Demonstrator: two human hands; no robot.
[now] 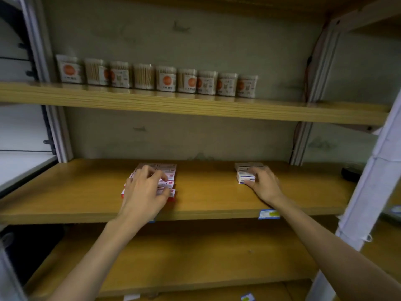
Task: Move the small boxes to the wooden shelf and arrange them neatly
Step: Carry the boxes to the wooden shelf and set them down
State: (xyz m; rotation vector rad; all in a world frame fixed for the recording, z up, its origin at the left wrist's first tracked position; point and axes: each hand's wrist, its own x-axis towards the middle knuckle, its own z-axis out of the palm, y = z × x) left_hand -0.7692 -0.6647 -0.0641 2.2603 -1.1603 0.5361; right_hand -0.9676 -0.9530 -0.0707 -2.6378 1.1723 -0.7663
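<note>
Several small red-and-white boxes (168,173) lie in a tight block on the middle wooden shelf (86,192), left of centre. My left hand (144,190) rests on top of this block with its fingers curled over the front boxes. Further right on the same shelf sit two small white-and-blue boxes (244,173), one behind the other. My right hand (265,184) grips the nearer one from its right side, thumb at the front edge.
A row of several clear cotton-swab jars (166,78) stands on the upper shelf. A dark round object (350,173) sits at the far right of the middle shelf. White metal uprights (368,187) frame the unit. A blue price label (268,214) is on the shelf's front edge.
</note>
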